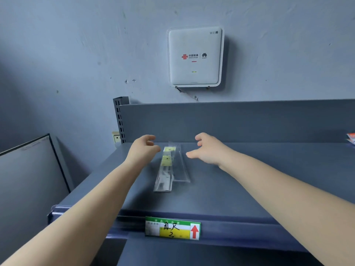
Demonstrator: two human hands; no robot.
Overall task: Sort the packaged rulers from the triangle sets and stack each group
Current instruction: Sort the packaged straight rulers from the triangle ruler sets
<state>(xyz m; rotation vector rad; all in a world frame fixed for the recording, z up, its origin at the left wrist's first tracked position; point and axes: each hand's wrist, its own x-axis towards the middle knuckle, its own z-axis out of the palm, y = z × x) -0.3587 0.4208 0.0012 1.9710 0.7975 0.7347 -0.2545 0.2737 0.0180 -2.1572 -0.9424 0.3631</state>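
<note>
Shelf label (172,228) nearest, packaged rulers (169,167) beyond, router (195,56) above.

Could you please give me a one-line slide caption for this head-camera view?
Both hands, left and right, hover open either side of clear packaged rulers on a grey shelf.

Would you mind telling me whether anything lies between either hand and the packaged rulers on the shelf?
Nothing visible does: the left hand and right hand hover on either side of the packaged rulers, with only bare shelf between.
</note>
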